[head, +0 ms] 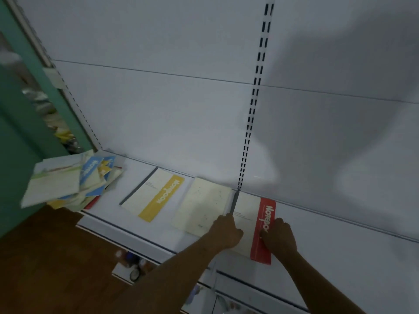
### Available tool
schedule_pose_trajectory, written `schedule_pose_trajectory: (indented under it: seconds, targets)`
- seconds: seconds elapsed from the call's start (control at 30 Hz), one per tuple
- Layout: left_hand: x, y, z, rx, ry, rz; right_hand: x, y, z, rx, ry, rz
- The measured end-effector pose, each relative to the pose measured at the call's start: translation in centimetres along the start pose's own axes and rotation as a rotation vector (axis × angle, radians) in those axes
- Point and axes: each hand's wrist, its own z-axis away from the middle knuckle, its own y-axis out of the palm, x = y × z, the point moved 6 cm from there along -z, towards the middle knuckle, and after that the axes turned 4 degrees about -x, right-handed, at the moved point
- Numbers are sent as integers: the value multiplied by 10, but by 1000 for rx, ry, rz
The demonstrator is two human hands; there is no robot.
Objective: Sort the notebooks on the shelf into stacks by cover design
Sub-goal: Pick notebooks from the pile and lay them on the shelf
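Gripping the red-banded notebook (254, 225) at its near end, left hand (226, 232) and right hand (280, 237) flank it; its long axis runs near-to-far on the shelf (127, 227).

"Notebook" ran in white letters down the yellow band of a cream notebook (156, 196) lying flat on the white shelf (136, 232) — and again, partly covered by a hand, on the red band of a second notebook (264, 214). Smaller print was too blurred to read.
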Motion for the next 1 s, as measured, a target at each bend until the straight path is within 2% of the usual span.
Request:
schedule_pose_trajectory:
  seconds: [0.1,0.17,0.3,0.43,0.67,0.83,1.0]
  targets:
    - [2,-17,7,-101,20,-6,11,-10,3,-57,28,171]
    - [8,-38,14,-191,27,7,34,-15,4,-118,-49,192]
    - [44,-95,44,-366,-43,21,121,21,17,60,-418,25]
    - [108,-159,99,-565,-196,27,220,66,70,206,-695,11]
    - [232,-257,231,-847,-467,89,367,122,212,326,-1050,-6]
    - [312,-302,313,-904,-572,172,440,175,290,381,-1156,9]
    - [385,-322,355,-930,-647,205,478,222,342,424,-1203,48]
